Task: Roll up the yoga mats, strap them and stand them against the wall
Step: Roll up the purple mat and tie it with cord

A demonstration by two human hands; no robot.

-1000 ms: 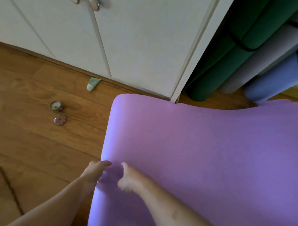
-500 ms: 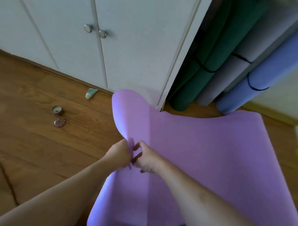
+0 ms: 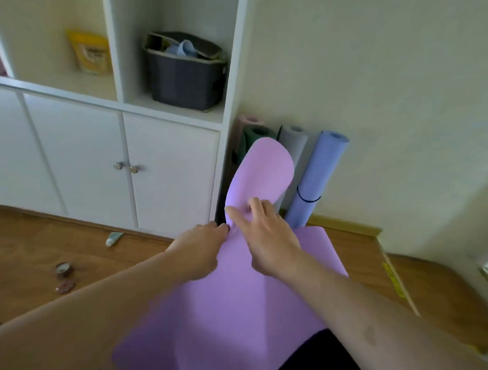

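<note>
A purple yoga mat (image 3: 232, 304) hangs unrolled in front of me, its upper end (image 3: 261, 171) flopping up above my hands. My left hand (image 3: 199, 248) pinches the mat's left edge. My right hand (image 3: 265, 236) holds the mat beside it, index finger and thumb spread on the surface. Behind the purple mat, rolled mats stand against the wall: a blue one (image 3: 315, 179) with a black strap, a grey one (image 3: 295, 142), a green one (image 3: 253, 135) and a pink one (image 3: 247, 120).
A white cabinet (image 3: 165, 167) with knobbed doors stands at the left, a dark bin (image 3: 186, 76) on its shelf. A small tube (image 3: 113, 238) and two round tins (image 3: 64, 277) lie on the wooden floor. A low wooden ledge (image 3: 395, 278) runs at the right.
My head has lifted, bringing the shelf and wall into view. Both hands have raised the purple mat higher, and its top end now folds over above them.
</note>
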